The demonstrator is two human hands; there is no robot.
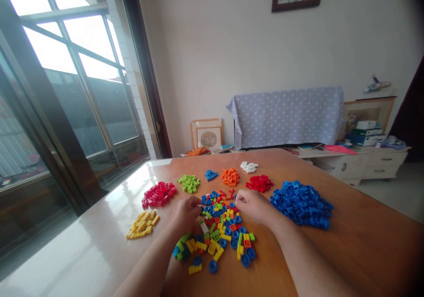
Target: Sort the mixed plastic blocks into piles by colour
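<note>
A mixed heap of small toy building bricks (215,235) in blue, yellow, green, red and orange lies in front of me, with round blue pieces (213,267) among them. My left hand (187,211) is at the heap's upper left edge, its fingers pinched together. Across from it, my right hand (253,205) rests at the heap's upper right with its fingers curled closed. Whatever either hand holds, if anything, is too small or hidden to make out. Beyond the right hand sits a pile of red bricks (259,183).
Sorted piles ring the heap: yellow bricks (143,224), crimson bricks (159,195), lime green bricks (188,183), light blue bricks (210,175), orange bricks (230,177), white bricks (248,167) and a large blue pile (301,204). All lie on a wooden table (357,244). A low cabinet (361,166) stands behind.
</note>
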